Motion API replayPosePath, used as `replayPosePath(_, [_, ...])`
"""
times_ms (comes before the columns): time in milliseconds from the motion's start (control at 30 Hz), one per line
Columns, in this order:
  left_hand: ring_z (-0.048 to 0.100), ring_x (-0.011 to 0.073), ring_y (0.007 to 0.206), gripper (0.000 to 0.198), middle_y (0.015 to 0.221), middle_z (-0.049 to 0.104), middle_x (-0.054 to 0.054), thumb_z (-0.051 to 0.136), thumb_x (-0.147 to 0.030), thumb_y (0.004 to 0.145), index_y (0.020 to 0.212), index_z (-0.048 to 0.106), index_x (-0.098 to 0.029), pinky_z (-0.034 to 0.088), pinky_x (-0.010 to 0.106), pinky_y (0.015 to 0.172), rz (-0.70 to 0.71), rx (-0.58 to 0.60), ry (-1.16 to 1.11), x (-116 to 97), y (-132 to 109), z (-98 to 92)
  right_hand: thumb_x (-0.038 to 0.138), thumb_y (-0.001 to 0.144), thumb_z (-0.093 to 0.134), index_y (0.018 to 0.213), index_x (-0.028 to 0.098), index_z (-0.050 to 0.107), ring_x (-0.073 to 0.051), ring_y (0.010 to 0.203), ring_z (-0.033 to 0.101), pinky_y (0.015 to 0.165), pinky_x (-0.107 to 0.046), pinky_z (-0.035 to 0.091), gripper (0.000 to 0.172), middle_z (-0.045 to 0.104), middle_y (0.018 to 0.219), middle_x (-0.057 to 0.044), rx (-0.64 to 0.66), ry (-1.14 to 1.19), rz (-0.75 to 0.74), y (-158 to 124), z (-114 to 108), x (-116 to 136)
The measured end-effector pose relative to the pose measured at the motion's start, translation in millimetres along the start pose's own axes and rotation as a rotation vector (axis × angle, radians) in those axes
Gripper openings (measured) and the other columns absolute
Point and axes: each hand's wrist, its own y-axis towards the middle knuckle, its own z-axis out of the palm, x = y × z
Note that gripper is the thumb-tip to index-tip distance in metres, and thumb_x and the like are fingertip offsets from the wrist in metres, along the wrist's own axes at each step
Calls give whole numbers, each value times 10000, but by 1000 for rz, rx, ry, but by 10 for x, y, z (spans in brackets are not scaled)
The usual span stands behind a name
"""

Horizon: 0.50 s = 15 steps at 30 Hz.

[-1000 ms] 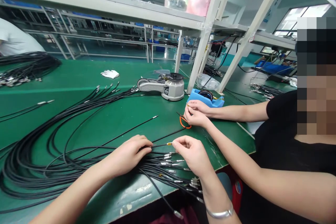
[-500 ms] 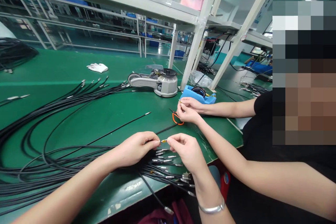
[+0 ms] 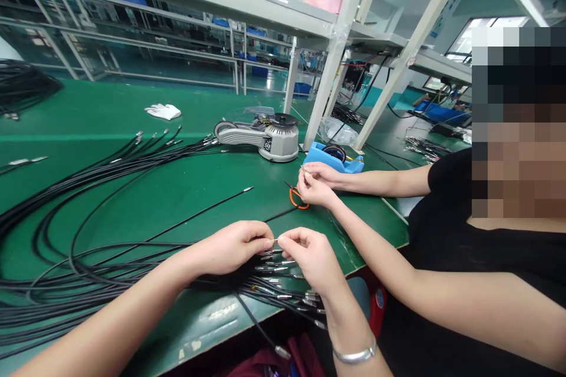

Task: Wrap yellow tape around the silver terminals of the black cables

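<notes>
My left hand (image 3: 241,247) pinches a thin black cable near its end. Thumb and fingers of my right hand (image 3: 309,253) close on the same cable end (image 3: 276,241), and only a small gold-coloured bit shows between the two sets of fingertips. Most of that end is hidden. Beneath both hands lies a bundle of black cables (image 3: 145,274), whose silvery metal tips (image 3: 283,296) fan out near the table edge.
At right, a co-worker's hands (image 3: 319,182) hold something small beside orange-handled scissors (image 3: 299,198) and a blue tape dispenser (image 3: 329,159). A grey round machine (image 3: 278,141), a white glove (image 3: 163,111) and more cables (image 3: 88,179) lie on the green table (image 3: 212,174).
My fingertips have drawn closer together, covering more of the yellowish band on the cable end. The co-worker's hands stay in nearly the same place.
</notes>
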Motion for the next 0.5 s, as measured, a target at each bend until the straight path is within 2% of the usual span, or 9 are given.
replayPosePath(167, [545, 138, 746, 282, 796, 627, -15, 399, -348, 905, 832, 618, -186, 401, 204, 700, 19, -20, 27, 15, -3, 44, 327, 724, 679, 735, 128, 698, -146, 604, 593, 600, -245, 469, 200, 661, 643, -29, -12, 37, 32, -4, 8, -34])
replayPosePath(267, [538, 136, 708, 318, 758, 621, -10, 370, -345, 924, 787, 608, -185, 397, 206, 674, 47, -36, 83, 56, -13, 80, 320, 726, 676, 729, 128, 694, -143, 601, 591, 593, -241, 465, 194, 660, 643, -28, -4, 39, 31, 1, 32, -40])
replayPosePath(500, [559, 156, 718, 303, 756, 638, 20, 377, -283, 925, 785, 625, -177, 396, 235, 684, 110, -123, 215, 70, 7, 217, 297, 744, 643, 696, 130, 661, -150, 588, 584, 597, -254, 455, 175, 647, 618, -26, -22, -39, -19, -30, 61, -48])
